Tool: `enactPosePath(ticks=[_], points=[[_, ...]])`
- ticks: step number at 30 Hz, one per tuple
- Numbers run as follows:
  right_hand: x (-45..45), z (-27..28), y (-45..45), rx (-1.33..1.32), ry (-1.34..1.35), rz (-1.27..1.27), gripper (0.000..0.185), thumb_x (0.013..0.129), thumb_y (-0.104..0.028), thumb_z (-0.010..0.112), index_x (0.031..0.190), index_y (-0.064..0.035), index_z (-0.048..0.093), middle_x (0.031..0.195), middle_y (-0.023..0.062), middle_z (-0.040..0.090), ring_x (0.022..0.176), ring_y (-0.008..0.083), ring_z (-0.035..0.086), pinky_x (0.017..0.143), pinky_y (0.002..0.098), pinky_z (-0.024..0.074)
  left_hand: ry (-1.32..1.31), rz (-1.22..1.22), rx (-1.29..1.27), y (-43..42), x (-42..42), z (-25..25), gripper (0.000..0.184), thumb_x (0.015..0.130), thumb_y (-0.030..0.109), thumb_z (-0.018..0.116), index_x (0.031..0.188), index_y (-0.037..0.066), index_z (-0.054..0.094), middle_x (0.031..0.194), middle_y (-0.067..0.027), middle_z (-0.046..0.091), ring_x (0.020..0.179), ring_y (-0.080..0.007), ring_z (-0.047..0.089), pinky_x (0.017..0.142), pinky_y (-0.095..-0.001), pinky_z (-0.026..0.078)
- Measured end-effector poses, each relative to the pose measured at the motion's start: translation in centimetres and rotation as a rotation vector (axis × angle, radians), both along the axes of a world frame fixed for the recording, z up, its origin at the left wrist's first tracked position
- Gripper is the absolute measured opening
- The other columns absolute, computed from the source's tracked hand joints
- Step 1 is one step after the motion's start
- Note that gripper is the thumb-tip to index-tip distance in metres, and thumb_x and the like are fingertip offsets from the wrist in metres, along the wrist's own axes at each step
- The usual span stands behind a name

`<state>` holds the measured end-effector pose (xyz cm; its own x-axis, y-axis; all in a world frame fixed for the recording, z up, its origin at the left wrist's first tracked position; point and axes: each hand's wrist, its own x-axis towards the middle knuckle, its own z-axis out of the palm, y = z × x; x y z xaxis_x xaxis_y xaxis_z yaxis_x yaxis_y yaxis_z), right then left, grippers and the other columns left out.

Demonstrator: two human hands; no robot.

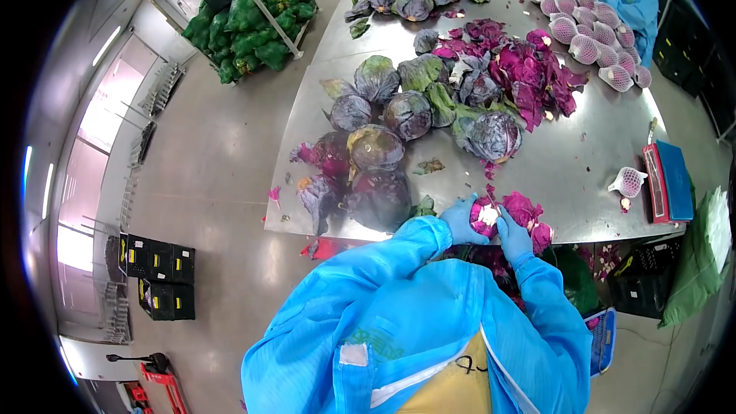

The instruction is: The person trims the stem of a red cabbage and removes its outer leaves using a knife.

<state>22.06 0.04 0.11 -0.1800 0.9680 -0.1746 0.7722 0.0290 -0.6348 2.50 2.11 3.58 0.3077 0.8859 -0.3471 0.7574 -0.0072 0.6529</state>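
Observation:
My left hand (463,222), in a blue glove, is closed around the left side of a red cabbage (484,213) at the table's near edge. The cabbage's pale cut stem end faces up. My right hand (514,234), also gloved, presses its fingers against the cabbage's right side. Whether a small tool is in that hand, I cannot tell. Loose purple leaves (523,208) lie just beyond my right hand. To the left of my hands sit several untrimmed red cabbages (376,147) with dull outer leaves.
A heap of purple leaves (529,77) covers the table's middle. Netted cabbages (584,49) lie far right, and one netted piece (629,182) sits near a red-and-blue box (668,182). Two co-workers in blue gowns stand at the far side. A blue crate (603,341) is below, right.

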Motion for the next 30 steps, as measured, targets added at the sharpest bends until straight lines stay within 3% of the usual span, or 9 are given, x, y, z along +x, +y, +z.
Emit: enactPosePath(ticks=[2, 3, 7, 11, 14, 17, 22, 26, 30], points=[[-0.1, 0.8, 0.4, -0.358, 0.300, -0.076, 0.052, 0.092, -0.054, 0.032, 0.137, -0.0271, 0.038, 0.103, 0.0250, 0.061, 0.095, 0.0427, 0.058, 0.081, 0.0496, 0.0458, 0.001, -0.007, 0.001, 0.0, 0.0, -0.1, 0.124, 0.048, 0.056, 0.077, 0.137, -0.009, 0.020, 0.125, -0.0277, 0.045, 0.116, -0.0376, 0.047, 0.100, -0.0375, 0.039], [-0.5, 0.1, 0.5, 0.113, 0.212, 0.019, 0.051, 0.092, -0.054, 0.032, 0.134, -0.0262, 0.042, 0.097, 0.0213, 0.064, 0.088, 0.0404, 0.061, 0.076, 0.0489, 0.0473, -0.019, -0.007, 0.057, 0.0, 0.1, -0.6, 0.123, 0.047, 0.057, 0.078, 0.138, -0.004, 0.023, 0.121, -0.0271, 0.048, 0.109, -0.0382, 0.052, 0.096, -0.0387, 0.043], [-0.4, 3.5, 0.4, -0.164, -0.168, -0.036, 0.050, 0.092, -0.053, 0.034, 0.130, -0.0231, 0.048, 0.109, 0.0184, 0.061, 0.100, 0.0365, 0.058, 0.084, 0.0451, 0.0459, 0.027, -0.018, 0.057, 0.4, 0.1, -1.7, 0.123, 0.047, 0.057, 0.078, 0.138, -0.005, 0.023, 0.121, -0.0283, 0.047, 0.111, -0.0384, 0.051, 0.096, -0.0391, 0.042], [-0.2, -1.2, 0.4, -0.062, 0.309, -0.202, 0.053, 0.094, -0.044, 0.042, 0.121, -0.0002, 0.052, 0.118, 0.0195, 0.057, 0.111, 0.0292, 0.055, 0.093, 0.0348, 0.0416, -0.007, 0.024, 0.107, -0.2, 0.3, -2.0, 0.121, 0.048, 0.057, 0.079, 0.136, -0.006, 0.025, 0.120, -0.0295, 0.047, 0.112, -0.0383, 0.050, 0.096, -0.0392, 0.042], [-0.1, -3.8, 0.4, -0.012, 0.334, -0.257, 0.054, 0.094, -0.048, 0.037, 0.121, -0.0039, 0.054, 0.116, 0.0199, 0.058, 0.111, 0.0356, 0.053, 0.093, 0.0386, 0.0410, -0.037, 0.041, 0.100, -0.7, -0.1, -1.1, 0.119, 0.048, 0.055, 0.080, 0.135, -0.006, 0.026, 0.121, -0.0286, 0.048, 0.113, -0.0387, 0.049, 0.098, -0.0392, 0.041], [-0.6, -2.9, 0.4, -0.182, 0.867, -0.371, 0.046, 0.095, -0.042, 0.044, 0.113, -0.0034, 0.059, 0.072, 0.0026, 0.056, 0.053, 0.0068, 0.042, 0.050, 0.0244, 0.0374, -0.172, -0.075, 0.129, -0.7, -0.3, 0.0, 0.119, 0.048, 0.051, 0.082, 0.137, -0.004, 0.025, 0.128, -0.0252, 0.044, 0.118, -0.0382, 0.044, 0.103, -0.0392, 0.035], [0.3, -5.0, 0.3, 0.144, 0.338, -0.280, 0.053, 0.084, -0.052, 0.054, 0.107, -0.0044, 0.058, 0.095, 0.0160, 0.064, 0.091, 0.0310, 0.062, 0.077, 0.0384, 0.0461, -0.154, -0.010, 0.256, -1.6, -0.6, -3.7, 0.115, 0.047, 0.047, 0.084, 0.135, -0.004, 0.030, 0.125, -0.0225, 0.046, 0.116, -0.0359, 0.046, 0.102, -0.0406, 0.035], [-0.6, 0.1, 0.4, 0.165, 0.057, -0.245, 0.036, 0.082, -0.044, 0.057, 0.102, -0.0144, 0.059, 0.090, 0.0134, 0.064, 0.084, 0.0339, 0.061, 0.069, 0.0448, 0.0473, -0.165, -0.010, 0.279, -2.1, -1.5, -4.7, 0.116, 0.048, 0.039, 0.087, 0.136, -0.004, 0.025, 0.124, -0.0201, 0.044, 0.113, -0.0305, 0.048, 0.098, -0.0376, 0.039], [0.3, -3.2, 1.7, -0.080, 0.423, -0.492, 0.035, 0.080, -0.039, 0.061, 0.092, -0.0063, 0.061, 0.085, 0.0174, 0.063, 0.080, 0.0357, 0.061, 0.067, 0.0446, 0.0462, -0.458, -0.125, 0.398, -2.6, -3.7, -7.8, 0.119, 0.049, 0.028, 0.089, 0.140, 0.000, 0.019, 0.125, -0.0187, 0.042, 0.112, -0.0289, 0.050, 0.096, -0.0383, 0.042]])
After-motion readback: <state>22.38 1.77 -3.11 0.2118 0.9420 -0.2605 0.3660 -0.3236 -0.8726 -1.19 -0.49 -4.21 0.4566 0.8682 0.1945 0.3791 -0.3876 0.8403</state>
